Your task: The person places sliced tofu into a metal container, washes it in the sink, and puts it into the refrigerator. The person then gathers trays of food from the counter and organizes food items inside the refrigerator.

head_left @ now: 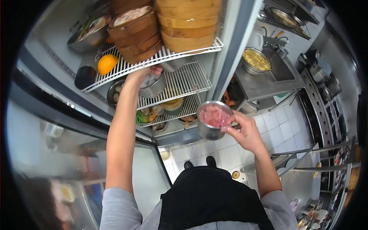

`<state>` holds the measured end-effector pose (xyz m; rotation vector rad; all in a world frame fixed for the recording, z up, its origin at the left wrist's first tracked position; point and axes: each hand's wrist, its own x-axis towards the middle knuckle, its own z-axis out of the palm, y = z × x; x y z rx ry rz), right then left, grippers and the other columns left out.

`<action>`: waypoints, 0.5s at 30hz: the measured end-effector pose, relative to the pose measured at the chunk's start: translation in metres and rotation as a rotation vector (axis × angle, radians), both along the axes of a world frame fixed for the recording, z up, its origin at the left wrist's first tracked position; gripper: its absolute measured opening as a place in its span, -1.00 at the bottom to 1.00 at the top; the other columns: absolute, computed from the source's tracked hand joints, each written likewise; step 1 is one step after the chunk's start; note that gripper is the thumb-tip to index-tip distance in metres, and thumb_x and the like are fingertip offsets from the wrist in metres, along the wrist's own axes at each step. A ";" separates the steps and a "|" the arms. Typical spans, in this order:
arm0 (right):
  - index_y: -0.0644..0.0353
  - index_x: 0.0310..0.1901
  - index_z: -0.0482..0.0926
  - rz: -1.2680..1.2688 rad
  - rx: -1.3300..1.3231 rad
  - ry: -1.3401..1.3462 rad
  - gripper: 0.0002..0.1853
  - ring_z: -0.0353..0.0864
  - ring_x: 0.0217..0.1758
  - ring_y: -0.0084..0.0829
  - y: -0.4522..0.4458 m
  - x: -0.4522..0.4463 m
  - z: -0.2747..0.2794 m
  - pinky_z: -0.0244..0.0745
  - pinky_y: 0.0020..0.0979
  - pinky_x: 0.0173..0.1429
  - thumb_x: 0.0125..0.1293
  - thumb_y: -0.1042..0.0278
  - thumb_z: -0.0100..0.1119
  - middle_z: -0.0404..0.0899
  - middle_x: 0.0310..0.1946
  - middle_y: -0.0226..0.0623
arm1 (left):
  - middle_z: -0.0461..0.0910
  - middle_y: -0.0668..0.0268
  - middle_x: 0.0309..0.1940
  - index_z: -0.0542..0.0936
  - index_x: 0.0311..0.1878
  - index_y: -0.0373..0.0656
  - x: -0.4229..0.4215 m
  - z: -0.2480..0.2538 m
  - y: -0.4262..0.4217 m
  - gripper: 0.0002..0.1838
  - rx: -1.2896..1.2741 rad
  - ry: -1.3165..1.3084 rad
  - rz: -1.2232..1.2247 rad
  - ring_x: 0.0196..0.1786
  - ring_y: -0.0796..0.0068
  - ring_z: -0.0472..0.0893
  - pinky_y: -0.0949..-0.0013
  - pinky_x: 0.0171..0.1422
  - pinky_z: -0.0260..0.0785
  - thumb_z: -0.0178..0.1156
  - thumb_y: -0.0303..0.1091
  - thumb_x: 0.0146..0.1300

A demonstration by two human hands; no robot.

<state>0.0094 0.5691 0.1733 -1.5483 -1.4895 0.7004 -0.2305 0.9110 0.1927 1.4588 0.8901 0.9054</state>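
My right hand (245, 131) grips a round steel container (211, 132) by its rim, thumb and fingers pinched over the edge. Pink raw meat (214, 115) fills it near the top. My left hand (147, 71) reaches into the open refrigerator, just under the upper wire shelf (184, 53). A steel pot (154, 89) with pale lumps inside stands directly below that hand, and another metal vessel (174, 64) is partly visible beside it. The shelf and blur hide most of the left fingers, so I cannot tell whether they hold anything.
Bamboo steamers (188, 27), an orange (107, 64) and a metal bowl (90, 38) occupy the upper shelf. Lower shelves carry greens (143, 117) and bowls. The glass door (149, 165) stands open at left. To the right, a steel counter (278, 86) bears a bowl of yellow strips (256, 60).
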 end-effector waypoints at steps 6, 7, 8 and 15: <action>0.18 -0.17 0.62 0.027 0.131 -0.173 -0.73 0.58 0.21 0.01 -0.054 0.014 -0.031 0.54 -0.18 0.22 0.09 0.42 0.48 0.51 0.25 -0.02 | 0.60 0.09 -0.30 0.48 0.09 -0.32 -0.004 0.003 -0.021 -0.56 0.016 0.200 0.050 -0.49 0.35 0.67 0.40 -0.51 0.55 -0.12 -0.06 0.59; 0.18 -0.16 0.63 0.029 0.140 -0.169 -0.72 0.58 0.22 0.01 -0.058 0.015 -0.034 0.54 -0.19 0.22 0.08 0.42 0.48 0.50 0.27 -0.01 | 0.59 0.09 -0.26 0.47 0.08 -0.32 0.000 0.009 -0.029 -0.56 0.004 0.174 0.055 -0.49 0.35 0.66 0.39 -0.52 0.55 -0.11 -0.07 0.59; 0.17 -0.16 0.63 0.027 0.143 -0.147 -0.72 0.60 0.20 0.00 -0.062 0.015 -0.039 0.55 -0.20 0.21 0.08 0.42 0.48 0.49 0.28 0.00 | 0.57 0.07 -0.19 0.45 0.09 -0.33 0.003 0.008 -0.027 -0.57 -0.019 0.171 0.038 -0.49 0.34 0.67 0.37 -0.51 0.57 -0.08 -0.07 0.58; 0.18 -0.19 0.64 0.048 0.145 -0.084 -0.71 0.62 0.17 -0.04 -0.068 0.017 -0.054 0.54 -0.21 0.19 0.05 0.43 0.50 0.49 0.27 -0.01 | 0.58 -0.20 -0.30 0.30 0.21 -0.54 0.076 -0.003 -0.038 -0.62 -0.178 0.234 -0.009 -0.41 0.02 0.72 0.14 -0.41 0.69 -0.06 -0.41 0.49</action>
